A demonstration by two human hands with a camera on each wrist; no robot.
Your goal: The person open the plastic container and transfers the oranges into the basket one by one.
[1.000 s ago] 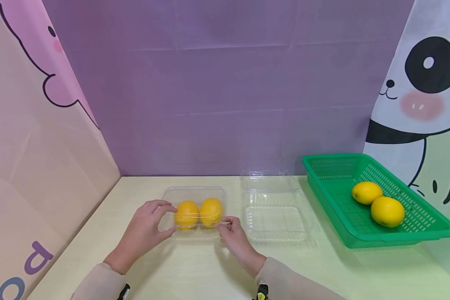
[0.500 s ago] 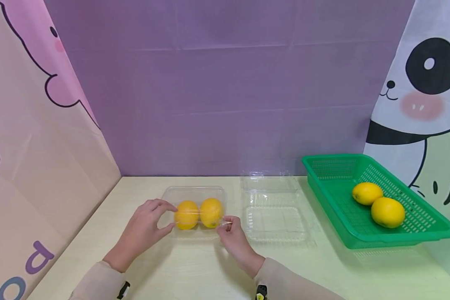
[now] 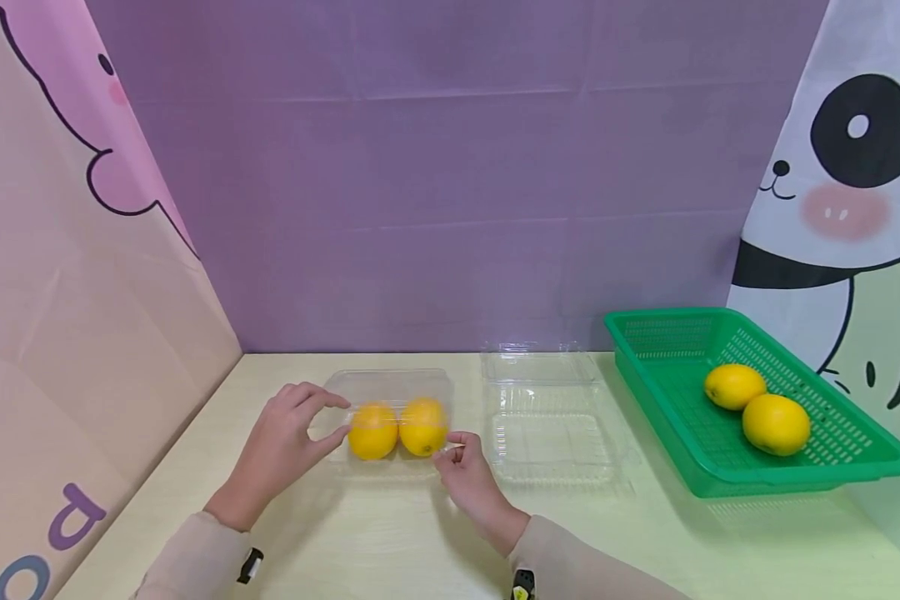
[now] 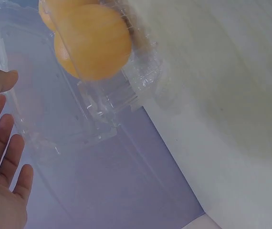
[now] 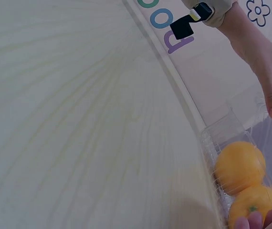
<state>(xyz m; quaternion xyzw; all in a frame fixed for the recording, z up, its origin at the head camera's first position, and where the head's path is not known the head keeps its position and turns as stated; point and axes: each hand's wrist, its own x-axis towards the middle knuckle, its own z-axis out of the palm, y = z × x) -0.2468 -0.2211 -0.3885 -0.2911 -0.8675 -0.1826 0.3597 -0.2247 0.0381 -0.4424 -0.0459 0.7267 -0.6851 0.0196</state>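
Note:
A clear plastic clamshell box (image 3: 390,383) stands on the table with its hinged lid partly raised. Two round yellow-orange citrus fruits (image 3: 372,431) sit side by side in its base, seen through the plastic. My left hand (image 3: 285,442) pinches the lid's left edge between thumb and fingers; in the left wrist view the thumb (image 4: 5,81) lies at that edge and the other fingers are loosely bent. With curled fingers, my right hand (image 3: 471,479) holds the front right corner of the box. In the right wrist view its fingertips (image 5: 255,220) show beside the nearer fruit.
A second clear clamshell box (image 3: 551,446) stands opened out, right of the first. Beyond it, at the right, a green slotted basket (image 3: 656,417) holds two yellow citrus fruits (image 3: 776,424). A purple cloth backdrop (image 3: 457,208) rises behind the table, with printed side panels.
My left hand has shifted slightly up and back, and the front edge of the lid has risen with it. My right hand has stayed at the box's corner.

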